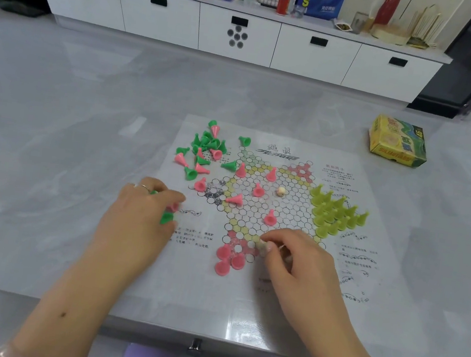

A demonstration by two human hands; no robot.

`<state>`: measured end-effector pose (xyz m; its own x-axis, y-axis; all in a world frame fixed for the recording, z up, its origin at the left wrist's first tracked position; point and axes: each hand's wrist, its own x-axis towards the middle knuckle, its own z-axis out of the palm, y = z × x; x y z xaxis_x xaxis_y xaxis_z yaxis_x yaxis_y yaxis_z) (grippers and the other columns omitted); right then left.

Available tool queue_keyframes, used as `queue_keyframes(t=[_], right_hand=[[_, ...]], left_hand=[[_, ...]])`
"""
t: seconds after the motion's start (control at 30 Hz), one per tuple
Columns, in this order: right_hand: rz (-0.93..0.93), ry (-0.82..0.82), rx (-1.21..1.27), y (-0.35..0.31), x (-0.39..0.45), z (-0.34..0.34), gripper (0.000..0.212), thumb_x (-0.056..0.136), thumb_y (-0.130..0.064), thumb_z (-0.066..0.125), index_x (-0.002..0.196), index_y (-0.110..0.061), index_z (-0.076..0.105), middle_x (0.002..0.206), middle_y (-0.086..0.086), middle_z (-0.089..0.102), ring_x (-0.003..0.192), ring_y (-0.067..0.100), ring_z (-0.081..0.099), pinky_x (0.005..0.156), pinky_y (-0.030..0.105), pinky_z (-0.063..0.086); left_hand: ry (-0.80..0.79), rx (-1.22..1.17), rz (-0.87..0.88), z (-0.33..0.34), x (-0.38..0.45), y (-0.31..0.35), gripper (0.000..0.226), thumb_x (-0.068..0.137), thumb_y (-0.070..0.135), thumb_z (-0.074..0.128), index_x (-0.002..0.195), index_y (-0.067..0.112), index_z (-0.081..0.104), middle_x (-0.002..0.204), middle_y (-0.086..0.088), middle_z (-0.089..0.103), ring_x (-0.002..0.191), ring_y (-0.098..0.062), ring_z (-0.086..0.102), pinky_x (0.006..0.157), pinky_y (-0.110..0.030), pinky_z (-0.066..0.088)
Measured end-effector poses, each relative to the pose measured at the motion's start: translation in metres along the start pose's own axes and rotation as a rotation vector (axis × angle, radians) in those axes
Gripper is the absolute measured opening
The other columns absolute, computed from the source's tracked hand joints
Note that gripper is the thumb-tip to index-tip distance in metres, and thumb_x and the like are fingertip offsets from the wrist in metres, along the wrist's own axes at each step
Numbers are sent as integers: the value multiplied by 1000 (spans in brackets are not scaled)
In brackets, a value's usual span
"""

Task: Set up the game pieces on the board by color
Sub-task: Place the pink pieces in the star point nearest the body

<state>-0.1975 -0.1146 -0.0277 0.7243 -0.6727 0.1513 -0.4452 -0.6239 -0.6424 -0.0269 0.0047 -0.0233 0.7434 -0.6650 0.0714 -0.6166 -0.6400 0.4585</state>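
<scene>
We are leaning over a grey desk [56, 132] with a paper Chinese checkers board [258, 199] spread in front of us. Our left hand [142, 214] is resting on the board's left margin, its fingers curled round a few pieces: a green cone [166, 218] and a bit of pink are showing under the fingertips. Our right hand [293, 253] is hovering over the board's near point, thumb and forefinger pinching something small and pale; we cannot tell what it is.

Just left of the right hand, four pink cones [228, 259] are standing upright in the near pink triangle. Beyond the right hand, more pink cones [258, 191] are lying or standing scattered across the middle of the board, with a small pale die [280, 191] among them. Far beyond the left hand, a mixed heap of green and pink cones [205, 151] is lying by the board's far left corner. To the right of the right hand, and farther out, the yellow-green cones [335, 214] are filling their triangle upright.

A yellow and green cardboard box [397, 142] is sitting on the desk well beyond the right hand.
</scene>
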Motion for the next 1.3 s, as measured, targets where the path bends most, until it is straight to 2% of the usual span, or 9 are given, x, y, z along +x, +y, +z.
queue_keyframes(t=[0.17,0.27,0.37,0.5,0.7,0.83,0.97,1.17,1.3], right_hand=[[-41,123,-121,5,10,6,28,89,-12,52,114,-21,60,117,-12,52,114,12,43,87,-1,23],[-40,76,-189,4,16,16,40,91,-9,49,129,-21,51,140,-1,43,128,22,35,104,23,25],[-97,104,-281,5,21,28,39,79,0,57,114,-17,64,124,7,60,109,34,55,87,46,45],[-75,161,-218,5,27,32,25,75,7,61,89,-12,70,95,5,66,84,28,56,70,31,43],[-29,167,-126,1,28,29,16,86,-2,55,91,-11,68,87,-6,50,74,9,49,64,8,33],[10,164,-76,-1,24,28,12,88,-10,57,87,-18,65,85,-10,52,74,-4,48,65,7,36],[243,227,327,-12,21,21,18,89,-17,55,75,-24,63,80,-13,61,73,-3,55,64,3,38],[651,291,1291,-16,23,-7,27,90,-28,51,73,-8,59,59,-2,57,62,11,53,53,20,51],[705,239,1329,-11,22,-7,19,94,-15,46,83,-6,58,68,3,57,52,8,50,42,14,46]], left_hand=[[-42,-40,46,8,-1,7,29,87,7,49,110,19,63,106,-1,54,100,-20,52,75,-23,34],[-23,-52,63,10,-3,11,23,89,11,49,107,20,61,94,4,48,89,-17,48,69,-20,28],[-7,-95,17,8,-1,12,17,89,13,52,102,19,62,90,3,51,85,-16,47,70,-22,31],[-51,-94,23,5,-2,10,29,89,9,49,113,22,60,102,0,55,93,-19,51,75,-24,36],[-145,-34,106,6,-3,9,28,89,27,53,115,35,61,105,8,43,88,-10,46,74,-22,39],[-107,61,132,7,0,11,36,90,33,51,125,40,51,126,9,46,110,-15,42,91,-27,36],[-122,131,285,8,-5,21,43,93,28,43,131,48,39,147,19,28,123,-15,28,91,-32,23],[-186,105,404,13,-7,25,39,95,31,39,132,46,39,136,27,41,112,-9,34,81,-30,19],[-136,28,408,11,-6,22,46,96,20,38,134,44,36,138,25,41,113,-9,36,84,-27,22]])
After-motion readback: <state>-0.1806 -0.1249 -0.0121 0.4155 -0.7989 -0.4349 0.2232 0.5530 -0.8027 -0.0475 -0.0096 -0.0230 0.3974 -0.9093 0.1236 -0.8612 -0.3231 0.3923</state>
